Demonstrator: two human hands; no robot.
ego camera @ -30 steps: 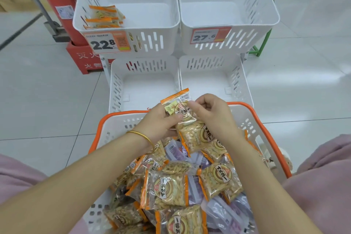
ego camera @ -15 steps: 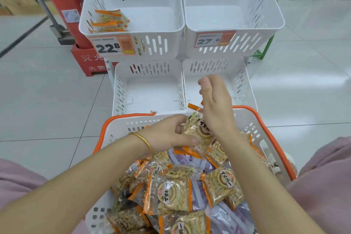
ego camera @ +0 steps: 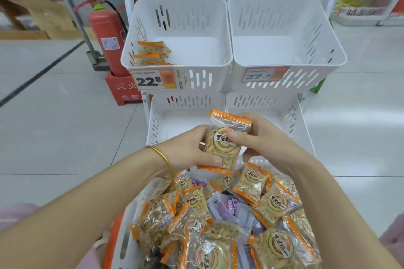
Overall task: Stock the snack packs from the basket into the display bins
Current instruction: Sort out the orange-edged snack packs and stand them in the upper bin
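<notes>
1. Orange-edged snack pack (ego camera: 223, 144) is pinched upright between left grip (ego camera: 188, 153) and right grip (ego camera: 269, 137), above the basket (ego camera: 122, 238).
2. Picked up, not yet binned.
3. Next: carry it forward into the upper-left bin (ego camera: 196, 81), beside matching packs (ego camera: 150, 52).

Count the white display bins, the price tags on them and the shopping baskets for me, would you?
White display bins: 4
Price tags: 2
Orange-rimmed basket: 1
Total: 7
</notes>
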